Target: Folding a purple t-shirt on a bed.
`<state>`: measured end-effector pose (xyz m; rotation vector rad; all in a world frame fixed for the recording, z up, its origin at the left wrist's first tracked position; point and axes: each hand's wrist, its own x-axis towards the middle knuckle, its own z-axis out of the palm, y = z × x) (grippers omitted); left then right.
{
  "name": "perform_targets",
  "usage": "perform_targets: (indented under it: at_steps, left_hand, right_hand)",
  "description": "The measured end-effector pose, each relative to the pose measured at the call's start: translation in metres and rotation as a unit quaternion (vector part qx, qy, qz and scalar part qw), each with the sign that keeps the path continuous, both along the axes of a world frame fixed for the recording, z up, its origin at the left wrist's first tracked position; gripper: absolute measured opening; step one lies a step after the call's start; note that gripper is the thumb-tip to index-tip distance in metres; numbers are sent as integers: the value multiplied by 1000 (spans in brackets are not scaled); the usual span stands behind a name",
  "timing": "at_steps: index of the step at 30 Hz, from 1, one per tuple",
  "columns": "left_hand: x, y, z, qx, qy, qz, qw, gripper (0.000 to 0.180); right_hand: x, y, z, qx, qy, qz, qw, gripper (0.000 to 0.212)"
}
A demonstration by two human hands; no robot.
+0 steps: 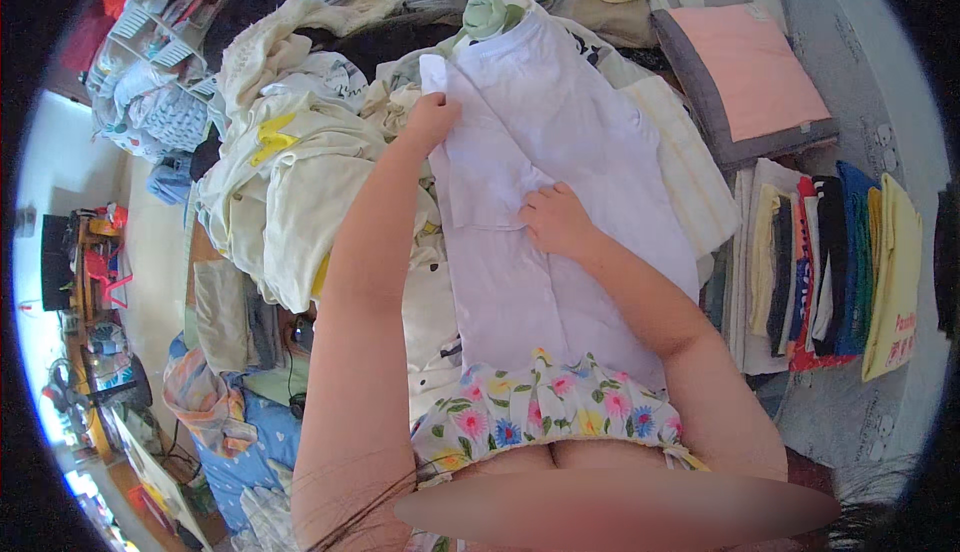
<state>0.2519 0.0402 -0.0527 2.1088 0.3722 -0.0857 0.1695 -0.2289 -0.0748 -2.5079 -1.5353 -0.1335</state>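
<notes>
A white shirt (610,192) lies spread on a pile of clothes in front of me, its neckline end away from me. A long strip along its left side, which looks like a sleeve (480,182), is folded over onto the body. My left hand (432,122) is closed on the upper left edge of this strip. Lower and to the right, my right hand (558,220) has its fingers bent and gripping the shirt's cloth near the strip's inner edge. A pale green rolled cloth (485,17) sits just beyond the neckline.
Cream clothes with yellow patches (300,182) are heaped at left. Folded garments (800,262) stand in a row at right, below a pink and grey cushion (750,72). White baskets (150,42) are at far left, and a blue cloth (240,452) lies lower left.
</notes>
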Motion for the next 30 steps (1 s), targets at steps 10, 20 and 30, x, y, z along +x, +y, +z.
perform_targets:
  at_steps: [10, 20, 30]
  left_hand:
    - [6, -6, 17, -57, -63, 53, 995, 40]
    - [25, 1, -7, -22, -114, 127, 985, 36]
    - [45, 15, -6, -128, -54, 154, 978, 44]
  right_hand:
    - [-18, 22, 7, 51, -5, -41, 998, 46]
    - [-22, 47, -25, 72, -131, -18, 989, 29]
    - [-27, 44, -14, 159, -61, 78, 982, 22]
